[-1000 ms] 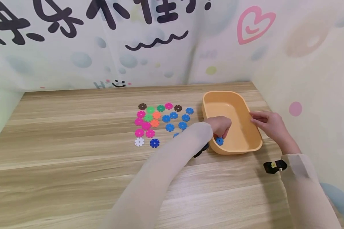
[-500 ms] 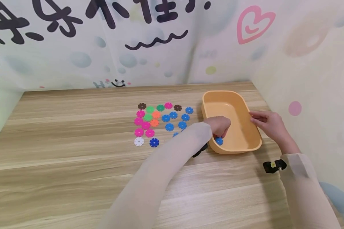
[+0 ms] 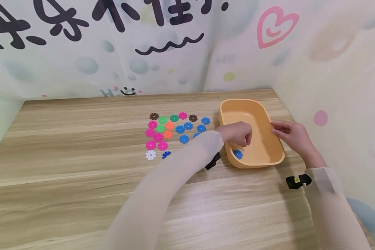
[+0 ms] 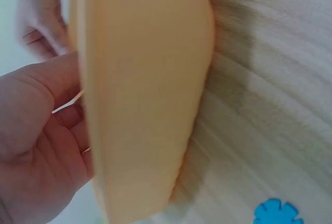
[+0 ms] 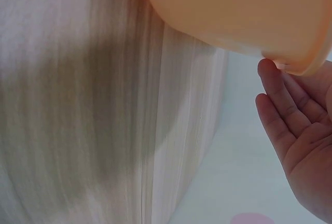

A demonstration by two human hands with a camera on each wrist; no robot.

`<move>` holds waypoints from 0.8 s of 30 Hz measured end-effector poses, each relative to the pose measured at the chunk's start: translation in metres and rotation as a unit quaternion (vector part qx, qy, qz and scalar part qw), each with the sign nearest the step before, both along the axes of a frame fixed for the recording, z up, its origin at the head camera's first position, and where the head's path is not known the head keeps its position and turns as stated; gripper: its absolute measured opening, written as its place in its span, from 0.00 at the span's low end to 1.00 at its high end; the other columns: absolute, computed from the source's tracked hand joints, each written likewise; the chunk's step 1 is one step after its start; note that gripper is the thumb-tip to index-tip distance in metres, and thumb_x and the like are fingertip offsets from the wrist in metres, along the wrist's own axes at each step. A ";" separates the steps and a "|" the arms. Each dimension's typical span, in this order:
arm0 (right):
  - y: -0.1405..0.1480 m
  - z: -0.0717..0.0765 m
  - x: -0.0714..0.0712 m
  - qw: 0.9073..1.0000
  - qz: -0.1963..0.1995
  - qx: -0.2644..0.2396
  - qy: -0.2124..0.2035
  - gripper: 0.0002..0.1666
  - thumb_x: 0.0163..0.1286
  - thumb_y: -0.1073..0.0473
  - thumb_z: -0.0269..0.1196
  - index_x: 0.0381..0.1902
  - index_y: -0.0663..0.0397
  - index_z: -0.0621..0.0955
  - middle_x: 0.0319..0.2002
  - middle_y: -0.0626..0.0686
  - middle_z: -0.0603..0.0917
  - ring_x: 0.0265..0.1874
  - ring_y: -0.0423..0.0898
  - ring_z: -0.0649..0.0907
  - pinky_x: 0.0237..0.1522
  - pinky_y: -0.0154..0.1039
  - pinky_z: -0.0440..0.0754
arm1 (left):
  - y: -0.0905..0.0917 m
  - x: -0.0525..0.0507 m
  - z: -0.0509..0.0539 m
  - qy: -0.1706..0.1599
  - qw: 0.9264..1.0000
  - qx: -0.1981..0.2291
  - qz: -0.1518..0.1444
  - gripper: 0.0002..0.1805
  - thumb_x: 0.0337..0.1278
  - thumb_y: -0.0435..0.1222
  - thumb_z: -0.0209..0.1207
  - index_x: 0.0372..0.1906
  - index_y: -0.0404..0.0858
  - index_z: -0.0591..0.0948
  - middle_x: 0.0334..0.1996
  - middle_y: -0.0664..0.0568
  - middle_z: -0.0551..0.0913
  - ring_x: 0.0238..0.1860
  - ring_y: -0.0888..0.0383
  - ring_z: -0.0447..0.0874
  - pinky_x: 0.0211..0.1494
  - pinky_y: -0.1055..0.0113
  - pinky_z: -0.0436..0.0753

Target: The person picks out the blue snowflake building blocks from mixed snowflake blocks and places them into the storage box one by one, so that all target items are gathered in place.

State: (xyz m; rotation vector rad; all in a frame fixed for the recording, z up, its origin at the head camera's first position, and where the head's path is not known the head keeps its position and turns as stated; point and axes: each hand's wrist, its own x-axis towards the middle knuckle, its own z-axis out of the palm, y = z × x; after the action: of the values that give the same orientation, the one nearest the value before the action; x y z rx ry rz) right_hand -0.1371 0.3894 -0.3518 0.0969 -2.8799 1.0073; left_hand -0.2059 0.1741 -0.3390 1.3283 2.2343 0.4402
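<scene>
My left hand (image 3: 239,133) reaches over the near-left wall of an orange plastic bin (image 3: 259,104), its fingers bent down inside. The bin wall hides the fingertips of the left hand (image 4: 39,130) in the left wrist view, so whether they hold anything cannot be seen. Close below that hand, a blue notched disc (image 3: 238,154) lies apart from it on the bin floor. At the bin's right side, my right hand (image 3: 292,135) pinches the rim between thumb and fingers. The right wrist view shows fingers (image 5: 282,105) of this hand against the outside of the rim.
Left of the bin, several notched discs lie flat on the wooden table (image 3: 65,156): pink discs (image 3: 158,137), blue discs (image 3: 184,139), a white disc (image 3: 150,155) and others. My left forearm (image 3: 162,180) covers part of them. A printed wall (image 3: 347,104) stands close on the right.
My left hand has risen slightly from the blue disc in the bin, leaving it on the floor. The left forearm has shifted left over the dark blue disc. My right hand stays at the rim.
</scene>
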 end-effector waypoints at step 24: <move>0.000 -0.002 0.001 1.000 0.005 -0.006 0.021 0.18 0.62 0.67 0.61 0.48 0.73 0.77 0.42 0.70 0.79 0.30 0.17 0.72 0.31 0.16 0.72 | -0.106 0.014 -0.004 -0.098 0.984 0.133 0.066 0.08 0.57 0.31 0.57 0.42 0.34 0.80 0.34 0.54 0.79 0.36 0.61 0.75 0.40 0.76 0.74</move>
State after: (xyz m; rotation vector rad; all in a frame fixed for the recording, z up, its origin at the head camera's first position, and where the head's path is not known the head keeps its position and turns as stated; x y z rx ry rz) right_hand -0.1364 0.3891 -0.3538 0.1295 -2.8383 1.0108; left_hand -0.1918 0.0683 -0.3430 1.2065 2.1606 0.9039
